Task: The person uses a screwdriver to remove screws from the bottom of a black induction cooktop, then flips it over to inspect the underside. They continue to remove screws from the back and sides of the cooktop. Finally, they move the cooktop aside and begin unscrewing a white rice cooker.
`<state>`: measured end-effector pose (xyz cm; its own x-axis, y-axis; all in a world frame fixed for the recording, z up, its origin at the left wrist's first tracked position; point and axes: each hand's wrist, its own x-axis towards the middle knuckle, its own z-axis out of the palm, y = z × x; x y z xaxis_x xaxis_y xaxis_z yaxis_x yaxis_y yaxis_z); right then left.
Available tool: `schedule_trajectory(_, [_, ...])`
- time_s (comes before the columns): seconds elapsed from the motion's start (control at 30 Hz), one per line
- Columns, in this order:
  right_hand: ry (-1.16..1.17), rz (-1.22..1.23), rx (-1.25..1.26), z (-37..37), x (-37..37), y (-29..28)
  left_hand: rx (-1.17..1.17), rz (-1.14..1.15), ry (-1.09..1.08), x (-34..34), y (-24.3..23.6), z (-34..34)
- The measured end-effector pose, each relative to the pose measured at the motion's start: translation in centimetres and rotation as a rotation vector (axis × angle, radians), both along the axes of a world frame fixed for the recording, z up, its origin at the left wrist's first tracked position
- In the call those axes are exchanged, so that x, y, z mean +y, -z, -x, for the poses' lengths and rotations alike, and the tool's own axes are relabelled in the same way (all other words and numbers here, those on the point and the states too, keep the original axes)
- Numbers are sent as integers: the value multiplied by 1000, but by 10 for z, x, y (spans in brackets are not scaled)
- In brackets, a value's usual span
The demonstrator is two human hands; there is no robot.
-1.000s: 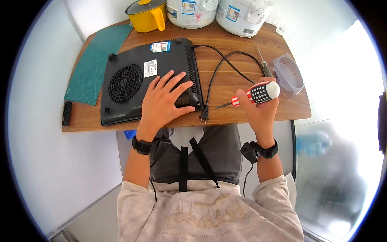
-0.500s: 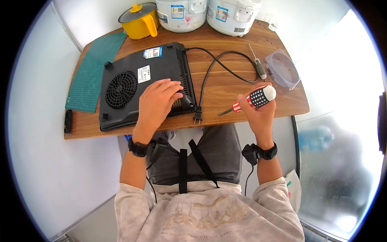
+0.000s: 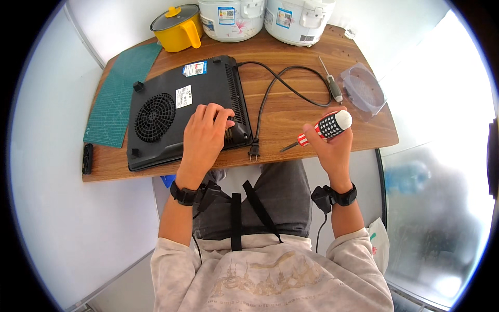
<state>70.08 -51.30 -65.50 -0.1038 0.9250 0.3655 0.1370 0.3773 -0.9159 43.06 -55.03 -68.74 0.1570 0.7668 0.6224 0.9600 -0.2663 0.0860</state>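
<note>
An induction cooker point(image 3: 171, 138) lies upside down on the table, its round fan grille and vent slots facing up. My left hand point(image 3: 204, 132) rests over its near right part. Thumb and fingers there are bent together around a small black piece point(image 3: 230, 119), which looks like one of the cooker's feet; most of it is hidden. To the right, my right hand point(image 3: 335, 151) grips a screwdriver point(image 3: 330, 125) with a red, white and star-patterned handle. Its shaft points left, above the table and apart from the cooker.
The power cord point(image 3: 267, 104) loops across the wooden table point(image 3: 280, 125), its plug near the front edge. A grey-handled screwdriver point(image 3: 333, 88) lies beside a clear plastic container point(image 3: 363, 91). A green cutting mat point(image 3: 112, 104), yellow pot point(image 3: 176, 34) and two white cookers point(image 3: 231, 28) stand around.
My left hand has shifted slightly right, and its fingers have drawn together around the small black piece. My right hand with the screwdriver has barely moved.
</note>
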Motion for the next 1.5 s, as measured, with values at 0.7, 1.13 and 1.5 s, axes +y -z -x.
schedule_trajectory(0.7, [-144,-166,-169,75,28,-14,-82,68,25,13,17,23])
schedule_trajectory(1.13, [-221,-163,-248,124,32,-11,-117,65,44,8,27,49])
schedule_trajectory(1.5, [-364,-141,-317,155,35,-9,-279,153,143,5,21,68])
